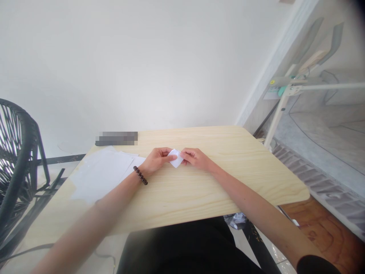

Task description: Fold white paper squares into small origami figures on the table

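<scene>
Bare forearms (245, 194) lead to a small folded white paper (175, 161), held between the two hands above the table (188, 201) — whether it touches the wood, I cannot tell. The left hand (156, 159) pinches its left side, thumb across the face; the right hand (198, 158) grips its right edge between thumb and curled fingers. Left of them — past a beaded bracelet (140, 175) — lie white sheets (99, 171), a pixelated dark object (116, 139) behind.

The paper (176, 158) is white, the table (242, 152) pale yellow with wood grain, the bracelet (140, 176) dark brown, the wall (142, 68) whitish.
</scene>
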The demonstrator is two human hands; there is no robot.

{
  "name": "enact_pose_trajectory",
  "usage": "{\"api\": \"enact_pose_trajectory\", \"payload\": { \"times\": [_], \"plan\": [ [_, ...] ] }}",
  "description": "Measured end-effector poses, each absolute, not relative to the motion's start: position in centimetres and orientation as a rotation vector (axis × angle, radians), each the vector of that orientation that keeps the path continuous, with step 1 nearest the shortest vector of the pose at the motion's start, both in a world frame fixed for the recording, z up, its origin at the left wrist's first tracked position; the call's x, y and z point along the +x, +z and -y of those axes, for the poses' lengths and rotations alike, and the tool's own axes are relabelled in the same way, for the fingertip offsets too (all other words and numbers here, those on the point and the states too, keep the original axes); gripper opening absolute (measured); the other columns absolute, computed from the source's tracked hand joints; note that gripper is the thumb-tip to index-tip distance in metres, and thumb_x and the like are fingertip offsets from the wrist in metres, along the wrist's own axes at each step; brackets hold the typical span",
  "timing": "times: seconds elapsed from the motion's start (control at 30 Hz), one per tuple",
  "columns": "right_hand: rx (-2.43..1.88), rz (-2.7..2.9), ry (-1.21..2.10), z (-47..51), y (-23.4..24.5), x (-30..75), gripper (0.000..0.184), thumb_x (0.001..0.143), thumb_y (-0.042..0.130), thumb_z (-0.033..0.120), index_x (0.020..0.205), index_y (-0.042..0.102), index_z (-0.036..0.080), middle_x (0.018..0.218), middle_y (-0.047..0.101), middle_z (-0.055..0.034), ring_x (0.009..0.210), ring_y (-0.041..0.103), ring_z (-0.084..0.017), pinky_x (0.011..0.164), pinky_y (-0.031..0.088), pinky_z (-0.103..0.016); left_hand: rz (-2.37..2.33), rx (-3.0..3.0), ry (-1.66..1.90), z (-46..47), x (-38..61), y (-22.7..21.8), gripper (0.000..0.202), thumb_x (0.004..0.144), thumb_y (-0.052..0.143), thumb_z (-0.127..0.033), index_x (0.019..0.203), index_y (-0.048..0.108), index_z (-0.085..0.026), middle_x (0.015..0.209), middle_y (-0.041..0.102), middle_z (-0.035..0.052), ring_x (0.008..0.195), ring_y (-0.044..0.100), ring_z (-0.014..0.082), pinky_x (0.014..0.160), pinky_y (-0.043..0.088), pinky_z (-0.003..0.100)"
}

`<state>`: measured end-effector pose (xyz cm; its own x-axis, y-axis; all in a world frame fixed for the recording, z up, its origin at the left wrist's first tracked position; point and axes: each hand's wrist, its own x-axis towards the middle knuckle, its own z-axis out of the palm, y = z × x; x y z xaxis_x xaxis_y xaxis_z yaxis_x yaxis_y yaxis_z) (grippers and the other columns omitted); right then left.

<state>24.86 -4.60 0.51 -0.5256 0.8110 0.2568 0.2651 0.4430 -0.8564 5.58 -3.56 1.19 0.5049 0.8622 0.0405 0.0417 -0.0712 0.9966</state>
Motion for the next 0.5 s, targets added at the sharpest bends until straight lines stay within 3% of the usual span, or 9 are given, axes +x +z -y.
{"api": "enact_pose_trajectory", "payload": {
  "times": [0.3, 0.5],
  "plan": [
    [-1.005, 2.103, 0.817, 4.81, 0.53, 24.59, 0.034, 0.083, 0.035, 0.038, 0.061, 0.044, 0.015, 0.055, 0.047, 0.0017, 0.048, 0.042, -0.006, 0.047, 0.032, -0.018, -0.901, 1.478, 0.776, 3.6, 5.73, 0.9, 0.035, 0.064, 0.063, -0.04, 0.084, 0.066, -0.012, 0.081, 0.066, 0.0065, 0.079, 0.058, 0.0203, 0.072, 0.045, 0.032],
    [-0.969, 2.152, 0.909, 4.83, 0.72, 24.93, 0.034, 0.084, 0.034, 0.04, 0.065, 0.048, 0.014, 0.056, 0.048, 0.0015, 0.05, 0.043, -0.007, 0.048, 0.033, -0.019, -0.876, 1.496, 0.808, 3.79, 5.82, 1.25, 0.029, 0.069, 0.06, -0.038, 0.083, 0.064, -0.014, 0.08, 0.064, 0.0049, 0.074, 0.056, 0.0163, 0.069, 0.044, 0.028]
  ]
}}
